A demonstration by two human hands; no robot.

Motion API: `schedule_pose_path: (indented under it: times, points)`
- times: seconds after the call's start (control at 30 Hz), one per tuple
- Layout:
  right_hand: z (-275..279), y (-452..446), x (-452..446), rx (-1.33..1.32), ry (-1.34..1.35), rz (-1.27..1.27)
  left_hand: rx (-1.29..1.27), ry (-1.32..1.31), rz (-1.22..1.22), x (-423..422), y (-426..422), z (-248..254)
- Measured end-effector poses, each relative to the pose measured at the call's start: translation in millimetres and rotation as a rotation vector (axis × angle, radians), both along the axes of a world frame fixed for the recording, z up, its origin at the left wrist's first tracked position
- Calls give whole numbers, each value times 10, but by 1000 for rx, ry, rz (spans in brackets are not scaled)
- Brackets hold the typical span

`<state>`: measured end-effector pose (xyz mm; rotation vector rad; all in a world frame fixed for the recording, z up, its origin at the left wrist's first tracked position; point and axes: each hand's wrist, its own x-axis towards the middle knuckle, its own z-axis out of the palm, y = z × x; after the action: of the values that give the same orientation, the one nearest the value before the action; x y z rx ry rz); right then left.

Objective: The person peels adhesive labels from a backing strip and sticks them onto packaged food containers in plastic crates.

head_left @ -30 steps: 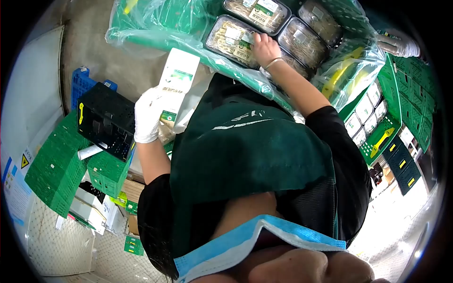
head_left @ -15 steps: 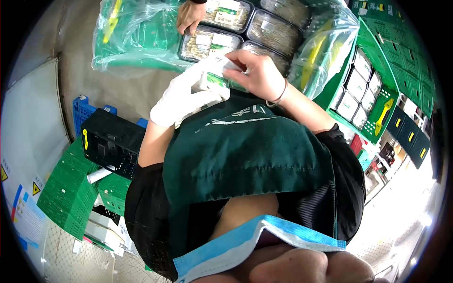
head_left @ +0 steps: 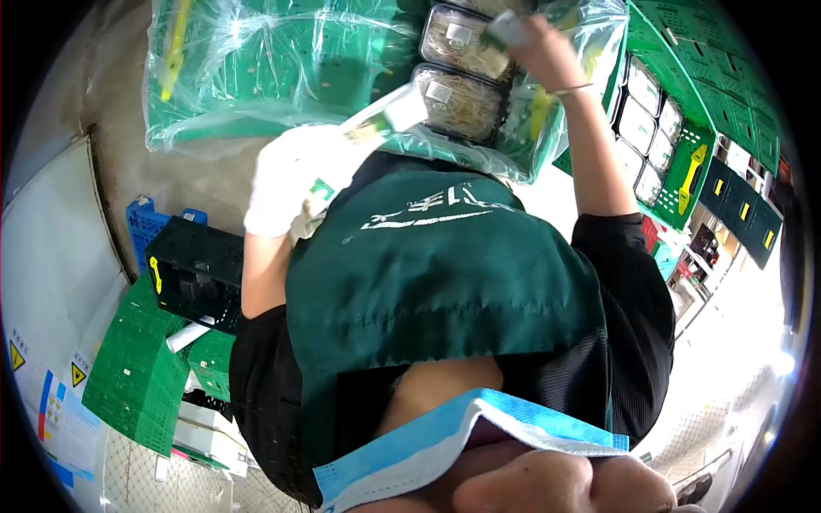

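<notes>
Left hand (head_left: 295, 175), gloved: fingers clamped on label strips (head_left: 402, 109) at near edge of crate (head_left: 256, 121). Right hand (head_left: 549, 56), blurred: fingers seemingly pinched a label (head_left: 510, 31) above trays (head_left: 457, 104), crate's right end. Risk: loose liner (head_left: 601, 30) there could have snagged the label.

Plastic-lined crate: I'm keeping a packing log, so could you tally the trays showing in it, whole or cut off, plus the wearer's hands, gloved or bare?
Trays mostly in view: 2
Cut-off tray at the top edge: 1
Gloved left hand: 1
Bare right hand: 1
Total: 5
</notes>
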<state>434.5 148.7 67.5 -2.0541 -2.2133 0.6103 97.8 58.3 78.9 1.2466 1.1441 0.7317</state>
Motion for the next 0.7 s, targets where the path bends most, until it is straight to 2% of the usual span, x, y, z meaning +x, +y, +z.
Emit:
schedule_pose_path:
  times: [0.07,0.1,0.13,0.2,0.37,0.47,0.5,0.53,0.57,0.63,0.67,0.7]
  points:
    - [-677,-291,79,-267,-208,124,-56,23,47,-238,-83,-112]
    - [-986,-478,59,-384,-277,209,-144,-29,174,-312,-142,-126]
    - [-988,-520,-105,-586,-312,173,-231,-80,303,-372,-182,-158]
    - [-1500,-640,-107,-549,-311,-61,-244,-72,324,-462,-246,-270]
    - [-1410,-619,-157,-479,-389,59,-269,-61,384,-482,-342,-265]
    - [-1164,-565,-214,-427,-515,8,-318,-140,404,-398,-338,-177]
    - [-992,-515,-290,-460,-497,-71,-248,-155,360,-348,-312,-158]
    - [-699,-473,-427,-521,-386,-65,-174,-169,321,-287,-286,-131]
    - [-471,-496,-508,-466,-6,-27,-166,-167,336,-172,-261,-75]
    - [-191,-599,-794,-473,1175,-10,-207,-122,315,44,-218,22]
    - [-14,-617,-932,-420,1188,93,-140,-175,264,95,-222,-141]
    - [217,-597,-1001,-347,928,192,-132,-176,262,100,-163,-95]
